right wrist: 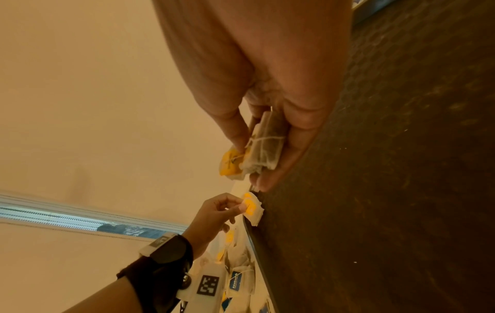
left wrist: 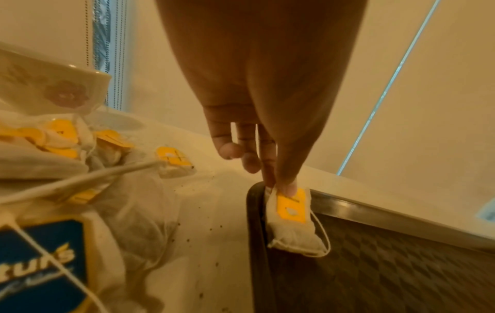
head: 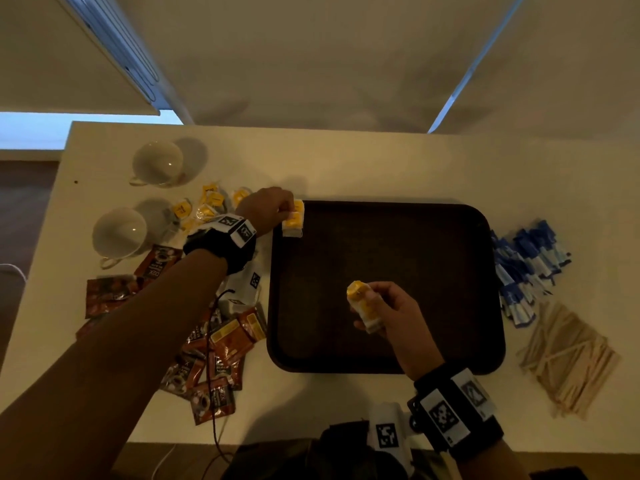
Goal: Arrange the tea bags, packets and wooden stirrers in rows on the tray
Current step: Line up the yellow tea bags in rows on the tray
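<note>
While right hand (head: 391, 311) grips a small stack of yellow-tagged white paper tea bags (head: 363, 306) above the near middle of the dark brown rectangular plastic tray (head: 415, 271), the first row begins.
Left hand (head: 273, 207), farther off, pinches one yellow-tagged tea bag (left wrist: 292, 220) by its top at the tray's far-left corner, just inside the rim, long axis along the left edge; bare tray floor runs rightward. Loose yellow-tagged tea bags (head: 204, 206) lie left on the white table (head: 346, 161).

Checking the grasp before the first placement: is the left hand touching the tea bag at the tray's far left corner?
Touching. In the left wrist view the left hand pinches the tea bag by its top edge over the tray corner.
</note>
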`<action>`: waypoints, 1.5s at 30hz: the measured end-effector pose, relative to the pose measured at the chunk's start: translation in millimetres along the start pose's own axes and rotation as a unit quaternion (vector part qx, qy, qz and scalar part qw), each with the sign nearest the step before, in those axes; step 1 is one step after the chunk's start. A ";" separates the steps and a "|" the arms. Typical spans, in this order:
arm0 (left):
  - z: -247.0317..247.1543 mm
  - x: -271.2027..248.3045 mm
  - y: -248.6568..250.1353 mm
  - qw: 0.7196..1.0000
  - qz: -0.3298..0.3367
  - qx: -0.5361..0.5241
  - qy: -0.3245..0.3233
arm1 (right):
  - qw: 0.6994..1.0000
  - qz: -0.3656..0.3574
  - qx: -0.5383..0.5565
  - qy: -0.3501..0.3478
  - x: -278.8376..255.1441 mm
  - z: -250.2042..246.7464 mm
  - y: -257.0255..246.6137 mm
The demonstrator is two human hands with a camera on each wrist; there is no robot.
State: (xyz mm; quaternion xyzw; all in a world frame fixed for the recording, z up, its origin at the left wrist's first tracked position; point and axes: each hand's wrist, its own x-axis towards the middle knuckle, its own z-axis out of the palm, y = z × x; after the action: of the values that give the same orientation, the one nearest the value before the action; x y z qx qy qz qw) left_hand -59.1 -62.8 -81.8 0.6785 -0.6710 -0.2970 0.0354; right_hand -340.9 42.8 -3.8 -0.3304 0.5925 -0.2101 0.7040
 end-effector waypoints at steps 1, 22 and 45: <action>-0.4 -0.5 1.7 1.000 -0.001 0.005 0.006 | 1.000 0.001 0.000 -0.001 0.1 1.6 -1.1; 34.5 -110.2 98.9 0.920 0.020 -0.388 -0.044 | 0.999 0.051 0.016 0.009 4.6 24.8 -11.8; -5.8 -18.9 17.5 0.996 -0.040 0.043 -0.074 | 1.000 0.020 -0.006 -0.002 0.2 5.4 4.8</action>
State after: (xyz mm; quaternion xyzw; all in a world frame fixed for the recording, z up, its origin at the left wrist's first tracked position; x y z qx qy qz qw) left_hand -70.5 -48.9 -62.5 0.6820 -0.6560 -0.3185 -0.0552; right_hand -336.1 47.2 -7.0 -0.3233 0.5991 -0.1915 0.7070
